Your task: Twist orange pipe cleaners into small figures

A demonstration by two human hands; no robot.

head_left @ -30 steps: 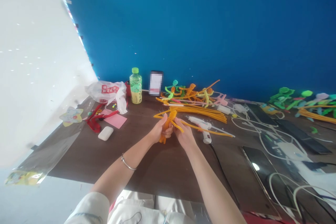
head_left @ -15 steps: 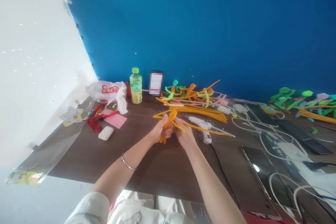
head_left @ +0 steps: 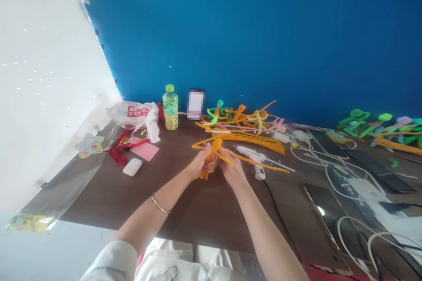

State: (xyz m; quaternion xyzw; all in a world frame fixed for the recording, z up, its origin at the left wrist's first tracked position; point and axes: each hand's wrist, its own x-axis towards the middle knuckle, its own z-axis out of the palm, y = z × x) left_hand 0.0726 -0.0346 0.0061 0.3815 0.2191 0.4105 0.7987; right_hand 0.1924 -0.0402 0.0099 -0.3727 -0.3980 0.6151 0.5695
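My left hand (head_left: 200, 163) and my right hand (head_left: 232, 168) meet over the brown table (head_left: 165, 202), both closed on an orange pipe-cleaner figure (head_left: 212, 151) with a coiled body. Its loose orange ends stick out left and right of my fingers. Just behind it lies a bundle of orange and yellow pipe cleaners (head_left: 253, 140). A white glue gun (head_left: 253, 158) lies right of my right hand. A bangle sits on my left wrist.
At the back stand a green-capped bottle (head_left: 170, 107), a white plastic bag (head_left: 136, 115) and several finished pipe-cleaner figures (head_left: 240, 116). A white case (head_left: 132, 167), pink paper (head_left: 145, 151), a phone (head_left: 329, 215) and white cables (head_left: 349, 184) lie around. More green figures (head_left: 365, 123) at far right.
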